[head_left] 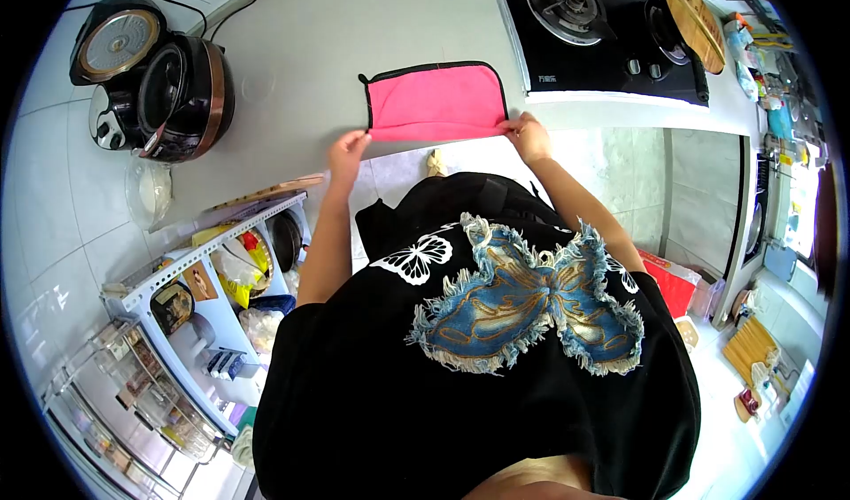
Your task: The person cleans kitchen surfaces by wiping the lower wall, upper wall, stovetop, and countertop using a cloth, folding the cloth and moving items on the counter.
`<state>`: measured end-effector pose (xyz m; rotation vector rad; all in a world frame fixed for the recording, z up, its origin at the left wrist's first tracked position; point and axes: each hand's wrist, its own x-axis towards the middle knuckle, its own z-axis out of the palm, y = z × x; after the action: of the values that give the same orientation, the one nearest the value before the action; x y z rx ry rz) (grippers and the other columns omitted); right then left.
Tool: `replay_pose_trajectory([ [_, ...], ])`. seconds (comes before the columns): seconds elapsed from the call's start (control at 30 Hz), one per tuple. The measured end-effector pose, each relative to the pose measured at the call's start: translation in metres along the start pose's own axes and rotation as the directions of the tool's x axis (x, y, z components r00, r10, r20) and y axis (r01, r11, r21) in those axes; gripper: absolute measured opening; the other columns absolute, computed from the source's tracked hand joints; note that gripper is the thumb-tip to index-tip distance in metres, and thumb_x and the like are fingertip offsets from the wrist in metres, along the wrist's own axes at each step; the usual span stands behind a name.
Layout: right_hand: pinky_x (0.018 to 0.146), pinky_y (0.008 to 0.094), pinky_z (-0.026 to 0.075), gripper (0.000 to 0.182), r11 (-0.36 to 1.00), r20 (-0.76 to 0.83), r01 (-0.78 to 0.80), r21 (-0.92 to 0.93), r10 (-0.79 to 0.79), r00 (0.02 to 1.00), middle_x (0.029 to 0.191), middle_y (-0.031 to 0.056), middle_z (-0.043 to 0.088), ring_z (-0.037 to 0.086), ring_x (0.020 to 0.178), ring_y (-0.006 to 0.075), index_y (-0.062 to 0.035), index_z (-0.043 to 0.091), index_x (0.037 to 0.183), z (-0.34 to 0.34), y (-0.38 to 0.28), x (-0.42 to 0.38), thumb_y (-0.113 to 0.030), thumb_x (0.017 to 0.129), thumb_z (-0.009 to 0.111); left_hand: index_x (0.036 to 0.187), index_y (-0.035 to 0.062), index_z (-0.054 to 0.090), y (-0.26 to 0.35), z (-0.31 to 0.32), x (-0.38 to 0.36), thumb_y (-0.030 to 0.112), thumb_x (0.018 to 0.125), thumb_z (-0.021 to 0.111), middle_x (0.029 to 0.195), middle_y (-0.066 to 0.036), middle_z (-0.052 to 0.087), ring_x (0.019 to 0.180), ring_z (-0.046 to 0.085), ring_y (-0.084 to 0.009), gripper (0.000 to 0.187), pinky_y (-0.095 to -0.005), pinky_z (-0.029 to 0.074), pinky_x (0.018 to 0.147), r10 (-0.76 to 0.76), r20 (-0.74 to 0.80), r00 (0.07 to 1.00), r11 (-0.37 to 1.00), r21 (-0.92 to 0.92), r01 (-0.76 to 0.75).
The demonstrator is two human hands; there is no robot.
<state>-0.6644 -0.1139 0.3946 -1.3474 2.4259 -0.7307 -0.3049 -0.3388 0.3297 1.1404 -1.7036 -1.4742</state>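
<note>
A pink cloth [438, 102] with black edging lies on the grey counter, its near side at the counter's front edge. A small black loop sticks out at its far left corner. My left hand [349, 153] pinches the near left corner between thumb and fingers. At the near right corner, my right hand [528, 137] grips the cloth the same way. Between the two hands the near edge runs nearly straight.
On the counter [310, 40] at the left stands a dark rice cooker [181, 97] with its lid up. A black gas stove [611, 35] is at the right, with a wooden lid [693, 22] on a pan. A loaded shelf rack [212, 296] stands at my left.
</note>
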Motion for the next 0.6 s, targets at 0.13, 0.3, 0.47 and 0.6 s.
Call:
replay_pose_trajectory([
  [0.13,0.090,0.0377,0.055,0.030,0.983,0.134,-0.104,0.151,0.084,0.987,0.105,0.0119,0.069,0.068,0.096,0.0291,-0.0148,0.077,0.108,0.003,0.014,-0.002,-0.002,0.082,0.067,0.110,-0.0066,0.070,0.011,0.028,-0.003,0.007,0.096,0.070,0.101,-0.005,0.070,0.087,0.069,-0.0134,0.020,-0.0304,0.065,0.068,-0.131,0.070,0.989,0.958,-0.249,0.144],
  [0.3,0.089,0.0362,0.054,0.036,0.967,0.158,-0.137,0.216,0.104,0.982,0.103,0.0135,0.071,0.069,0.093,0.0271,-0.0139,0.076,0.113,0.003,0.026,-0.010,0.000,0.082,0.064,0.104,-0.0003,0.071,0.086,0.061,0.034,0.006,0.090,0.073,0.101,-0.014,0.071,0.092,0.069,-0.0283,0.016,-0.0378,0.058,0.085,0.575,0.158,0.802,0.694,0.425,-0.581],
  [0.47,0.086,0.0347,0.054,0.042,0.885,0.188,-0.381,0.269,0.339,0.922,0.098,0.0108,0.073,0.069,0.088,0.0223,-0.0162,0.074,0.120,0.006,0.032,-0.017,0.000,0.083,0.063,0.101,0.0039,0.067,0.155,0.153,0.034,0.013,0.092,0.065,0.108,-0.013,0.067,0.100,0.066,-0.0344,0.013,-0.0428,0.054,0.085,0.274,0.588,0.761,0.788,0.317,-0.528],
  [0.6,0.083,0.0344,0.056,0.044,0.829,0.253,-0.481,0.286,0.419,0.872,0.098,0.0079,0.072,0.070,0.083,0.0193,-0.0174,0.072,0.124,-0.001,0.031,-0.026,-0.003,0.083,0.065,0.115,0.0062,0.068,0.147,0.187,0.016,0.014,0.089,0.069,0.120,-0.013,0.065,0.110,0.064,-0.0343,0.027,-0.0442,0.053,0.094,0.284,0.775,0.565,0.660,0.269,-0.701],
])
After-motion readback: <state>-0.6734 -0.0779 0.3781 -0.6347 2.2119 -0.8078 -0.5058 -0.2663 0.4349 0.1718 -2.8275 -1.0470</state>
